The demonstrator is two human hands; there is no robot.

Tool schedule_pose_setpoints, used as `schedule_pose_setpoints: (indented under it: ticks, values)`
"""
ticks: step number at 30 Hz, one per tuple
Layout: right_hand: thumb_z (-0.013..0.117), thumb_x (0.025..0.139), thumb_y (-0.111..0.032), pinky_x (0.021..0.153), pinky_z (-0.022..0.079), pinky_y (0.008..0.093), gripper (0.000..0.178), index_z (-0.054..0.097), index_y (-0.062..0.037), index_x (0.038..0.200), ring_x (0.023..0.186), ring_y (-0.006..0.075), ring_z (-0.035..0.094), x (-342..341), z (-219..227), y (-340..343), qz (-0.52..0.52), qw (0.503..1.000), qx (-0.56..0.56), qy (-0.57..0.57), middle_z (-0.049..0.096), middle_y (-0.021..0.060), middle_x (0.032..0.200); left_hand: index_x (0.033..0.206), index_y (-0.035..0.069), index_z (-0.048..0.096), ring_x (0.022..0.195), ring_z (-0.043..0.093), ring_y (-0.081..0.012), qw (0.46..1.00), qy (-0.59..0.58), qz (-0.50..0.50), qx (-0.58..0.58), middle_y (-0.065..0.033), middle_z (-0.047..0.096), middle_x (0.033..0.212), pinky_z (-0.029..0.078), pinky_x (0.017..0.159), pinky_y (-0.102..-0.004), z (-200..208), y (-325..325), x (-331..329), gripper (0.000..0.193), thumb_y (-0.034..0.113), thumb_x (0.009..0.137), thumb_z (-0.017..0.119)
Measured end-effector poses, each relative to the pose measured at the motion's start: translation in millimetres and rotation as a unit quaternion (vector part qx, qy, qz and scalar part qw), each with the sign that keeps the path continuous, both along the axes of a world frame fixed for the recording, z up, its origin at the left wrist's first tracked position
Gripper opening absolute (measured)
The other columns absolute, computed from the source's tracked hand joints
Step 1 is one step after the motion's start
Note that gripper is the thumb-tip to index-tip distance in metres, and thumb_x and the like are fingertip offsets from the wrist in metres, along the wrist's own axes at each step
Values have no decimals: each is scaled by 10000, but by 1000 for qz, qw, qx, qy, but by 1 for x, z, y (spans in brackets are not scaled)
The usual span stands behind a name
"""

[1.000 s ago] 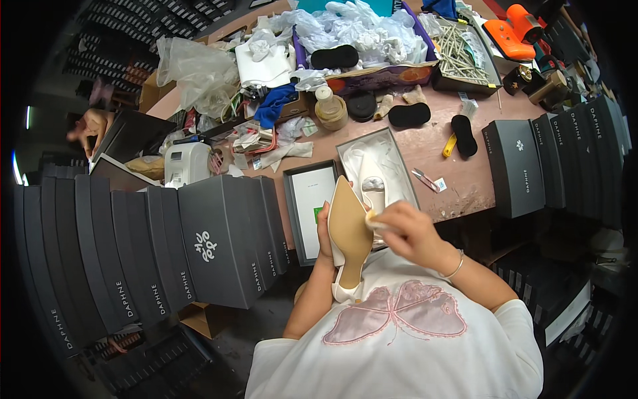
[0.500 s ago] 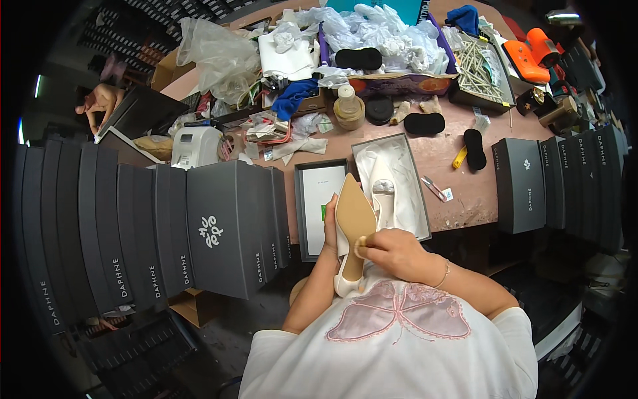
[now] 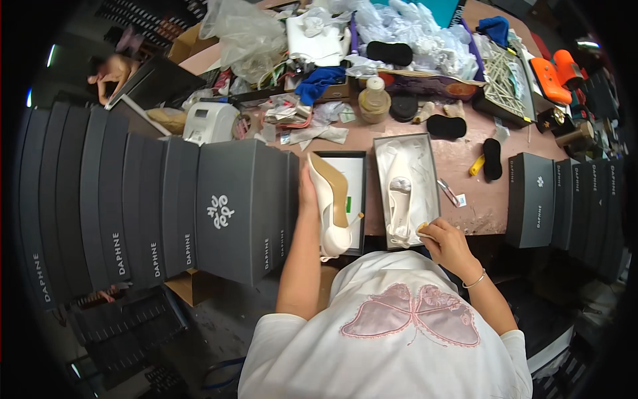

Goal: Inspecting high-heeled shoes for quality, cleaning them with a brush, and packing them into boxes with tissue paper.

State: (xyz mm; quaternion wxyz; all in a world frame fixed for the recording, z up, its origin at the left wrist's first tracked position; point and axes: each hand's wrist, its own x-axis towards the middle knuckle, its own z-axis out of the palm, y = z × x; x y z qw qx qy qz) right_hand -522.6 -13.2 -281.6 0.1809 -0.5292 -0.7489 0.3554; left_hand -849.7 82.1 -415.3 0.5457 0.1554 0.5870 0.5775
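Note:
My left hand [image 3: 307, 193] is closed round the side of a white high-heeled shoe [image 3: 324, 199], which is tilted with its pointed toe up and its tan sole turned to the right. The shoe is held over the dark box lid [image 3: 364, 199], where a green sticker partly shows. Its matching white shoe [image 3: 399, 166] lies in the open shoe box [image 3: 430, 159] on white tissue paper. At that box's near right corner, my right hand [image 3: 450, 245] pinches a small yellowish piece [image 3: 423, 229] between thumb and fingers; what it is I cannot make out.
Stacks of dark shoe boxes stand at the left [image 3: 246, 206] and right [image 3: 531, 199]. Snips [image 3: 448, 191], black pads [image 3: 446, 126] and a glue bottle [image 3: 375, 103] lie on the pink table [image 3: 478, 219]. Crumpled plastic fills a purple carton [image 3: 425, 83] at the back. Another person [image 3: 114, 76] is far left.
My left hand has shifted left with the shoe and turned its sole rightward. My right hand has left the sole and moved right, still pinching the small yellowish piece. The view has shifted.

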Motion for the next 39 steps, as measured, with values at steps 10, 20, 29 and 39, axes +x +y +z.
schedule_pose_setpoints:
  ticks: [10, 20, 29, 39]
  values:
    - [644, 806, -67, 652, 472, 373, 111, 664, -25, 906, 716, 321, 588, 31, 0, -7, -106, 994, -33, 24, 574, 129, 790, 897, -29, 656, 700, 578, -115, 864, 275, -414, 80, -78, 640, 764, 463, 660, -278, 55, -6, 82, 274, 232, 928, 580]
    - [652, 799, -79, 661, 471, 351, 145, 668, -12, 927, 686, 298, 583, 34, -18, -21, -85, 990, -104, 32, 576, 138, 780, 1093, -27, 551, 816, 654, -256, 923, 338, -146, -109, -164, 672, 938, 498, 752, -357, -89, -111, 51, 542, 369, 773, 739]
    - [622, 802, -14, 629, 472, 293, 169, 661, -11, 967, 712, 198, 595, 8, 12, 2, -7, 986, -102, 131, 570, 97, 862, 1159, 0, 496, 831, 646, -239, 963, -237, -123, 22, -112, 601, 952, 565, 711, -377, 62, -78, 67, 383, 169, 839, 621]
    - [718, 693, -13, 616, 505, 323, 314, 662, -59, 998, 701, 227, 600, -19, 33, -7, 71, 973, 157, 150, 582, 79, 894, 1115, -7, 514, 853, 634, -223, 937, -294, -183, 54, -120, 593, 965, 550, 714, -350, 87, -75, 85, 379, 241, 842, 600]
